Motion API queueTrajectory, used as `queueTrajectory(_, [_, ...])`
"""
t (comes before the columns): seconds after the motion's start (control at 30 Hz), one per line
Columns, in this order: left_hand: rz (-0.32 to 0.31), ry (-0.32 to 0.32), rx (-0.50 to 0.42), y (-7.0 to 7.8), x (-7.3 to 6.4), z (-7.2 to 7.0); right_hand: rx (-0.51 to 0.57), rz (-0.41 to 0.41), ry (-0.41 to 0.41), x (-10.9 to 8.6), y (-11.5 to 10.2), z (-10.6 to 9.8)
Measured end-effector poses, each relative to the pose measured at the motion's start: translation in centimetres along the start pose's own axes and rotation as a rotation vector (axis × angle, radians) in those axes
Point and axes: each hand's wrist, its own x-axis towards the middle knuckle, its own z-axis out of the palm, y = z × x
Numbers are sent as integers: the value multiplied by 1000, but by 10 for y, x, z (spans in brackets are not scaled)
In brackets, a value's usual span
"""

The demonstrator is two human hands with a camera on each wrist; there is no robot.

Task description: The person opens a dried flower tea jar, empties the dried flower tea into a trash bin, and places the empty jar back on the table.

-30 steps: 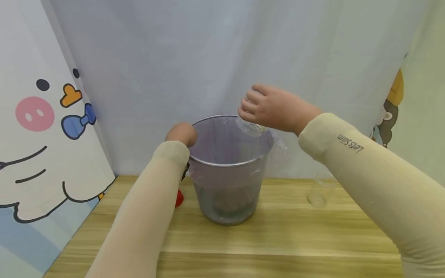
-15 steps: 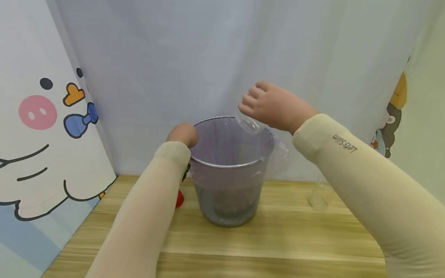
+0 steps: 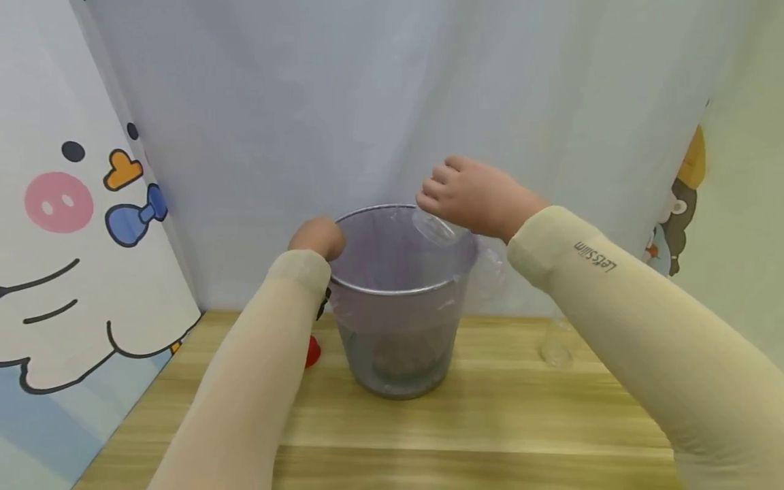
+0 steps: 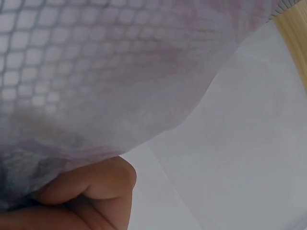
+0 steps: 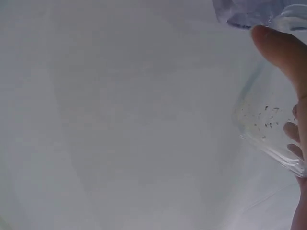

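Observation:
A mesh trash can (image 3: 401, 371) with a thin, translucent purple liner (image 4: 144, 96) folded over its rim stands upright on the wooden table. My left hand (image 3: 317, 238) grips the can's left rim through the liner; curled fingers (image 4: 96, 179) show at the liner's edge in the left wrist view. Over the can's right side, my right hand (image 3: 468, 194) holds a clear jar (image 5: 261, 115) tipped with its mouth downward. Small dark specks are visible in the jar in the right wrist view. The bottom inside the can is hidden.
A clear cup-like container (image 3: 556, 347) stands on the table at right, partly behind the right sleeve. A red object (image 3: 313, 351) sits left of the can, mostly hidden by the left arm. A pale curtain (image 3: 294, 102) hangs behind.
My right hand dips slightly and shifts a little left, the jar changing its tilt over the can. The left hand stays on the rim, and the head view shifts slightly.

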Motion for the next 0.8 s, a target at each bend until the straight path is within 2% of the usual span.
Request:
queueTrajectory(0.17, [-8,-28,21,-2,1,2,18,58,-36,0,-15,13])
queueTrajectory(0.33, [-3,-17,25,0,3,0,45,76,-72,-2,-15,17])
queueTrajectory(0.8, [-11,-25,10,0,-1,-1,103,100,-79,-2,-15,16])
